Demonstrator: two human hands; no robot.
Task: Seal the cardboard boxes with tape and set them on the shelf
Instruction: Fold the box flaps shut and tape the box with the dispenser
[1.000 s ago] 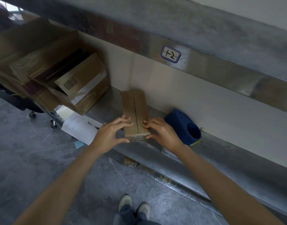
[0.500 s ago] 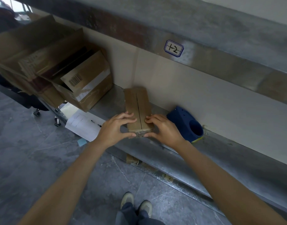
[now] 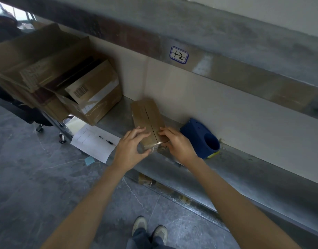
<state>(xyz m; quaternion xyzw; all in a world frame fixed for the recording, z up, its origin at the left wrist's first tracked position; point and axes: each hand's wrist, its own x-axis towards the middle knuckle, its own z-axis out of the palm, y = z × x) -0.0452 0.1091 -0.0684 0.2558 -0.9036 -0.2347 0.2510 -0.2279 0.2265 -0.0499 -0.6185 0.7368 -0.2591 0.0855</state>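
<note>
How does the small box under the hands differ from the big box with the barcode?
The small box is shut, flaps meeting at a seam; the big box gapes open. The left hand and right hand hold the small box, not the big box. Both are brown cardboard on the shelf.

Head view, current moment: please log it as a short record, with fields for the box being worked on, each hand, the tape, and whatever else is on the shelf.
box: small box lying on the shelf, flaps closed, centre seam visible
left hand: left hand grips the box's near end, fingers on top, thumb at the front
right hand: right hand has its fingers bent over the top's near right edge, thumb hidden
tape: crinkled clear tape at the near end
nearby: blue object to the right, open carton to the left
</note>
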